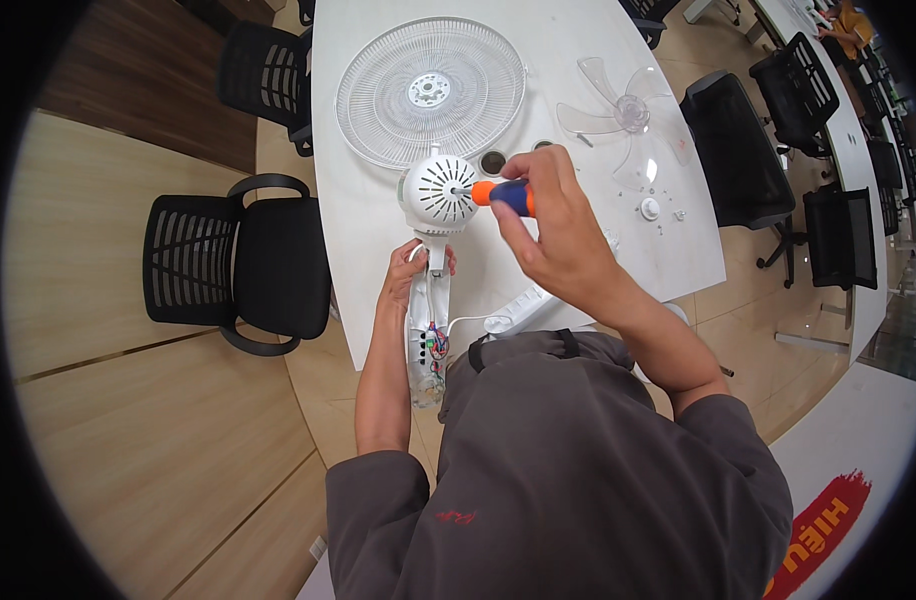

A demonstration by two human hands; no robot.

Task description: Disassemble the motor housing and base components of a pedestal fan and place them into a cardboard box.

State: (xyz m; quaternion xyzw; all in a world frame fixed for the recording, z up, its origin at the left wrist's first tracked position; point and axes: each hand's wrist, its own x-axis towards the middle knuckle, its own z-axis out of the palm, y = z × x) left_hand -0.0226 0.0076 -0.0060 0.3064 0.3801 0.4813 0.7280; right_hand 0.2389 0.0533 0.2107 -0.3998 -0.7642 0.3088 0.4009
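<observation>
My right hand is closed round the handle of an orange and blue screwdriver. The screwdriver's metal tip meets the slotted back of a white fan motor housing. Below the housing, my left hand grips the white fan neck, its fingers wrapped round it and partly hidden. Under that hand runs an opened white control column, with coloured wires and a row of dark buttons showing. A round white fan grille lies just beyond the housing.
On the white table, a clear fan blade lies at the right, with a white knob and several small parts nearer me. A white power strip sits by the near edge. Black chairs stand left and right.
</observation>
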